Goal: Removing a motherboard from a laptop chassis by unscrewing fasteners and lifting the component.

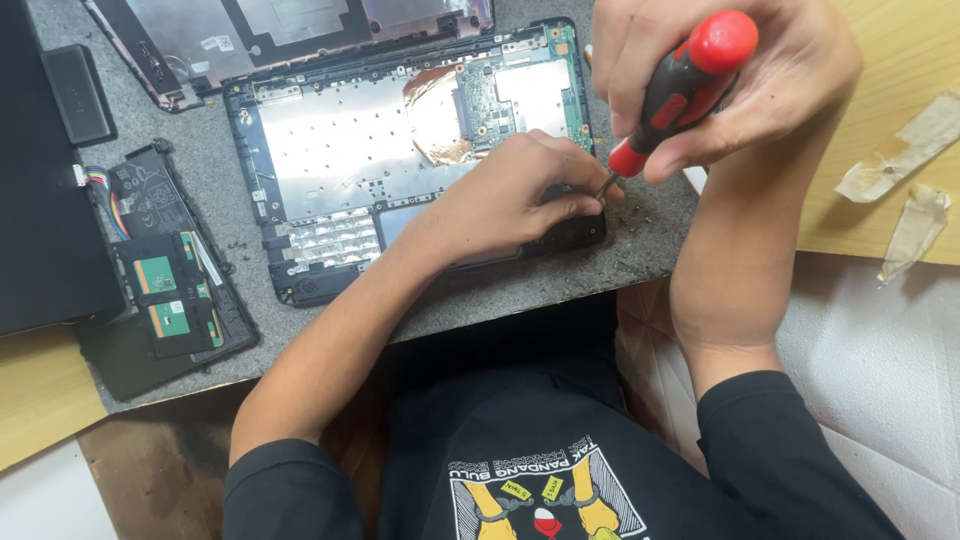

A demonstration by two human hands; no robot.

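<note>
- The opened laptop base point(400, 150) lies flat on the grey speckled surface point(640, 255), its underside up: a black plastic frame around a dull silver metal sheet, with a green circuit board point(510, 85) in the far right corner and a crumpled patch of coppery foil point(440, 115) beside it.
- The screwdriver point(680, 90) has a thick red and black handle with a rounded red cap; its thin metal tip comes down slanting to the near right corner of the base.
- The right hand point(720, 80) is curled around the handle, fingers and thumb closed on it from above.
- The left hand point(510, 195) rests on the near right edge of the base, fingers bent and pinched together just at the tip; whether it holds anything small cannot be told.
- Left of the base lies a flat black battery pack point(165, 270) with a bundle of coloured wires point(105, 195) and two small green boards on it.
- Behind the base sits a removed cover panel point(280, 35), grey inside with a dark rim.
- At the right, on pale wood point(900, 60), lie two wrinkled strips of brownish tape point(905, 150).
</note>
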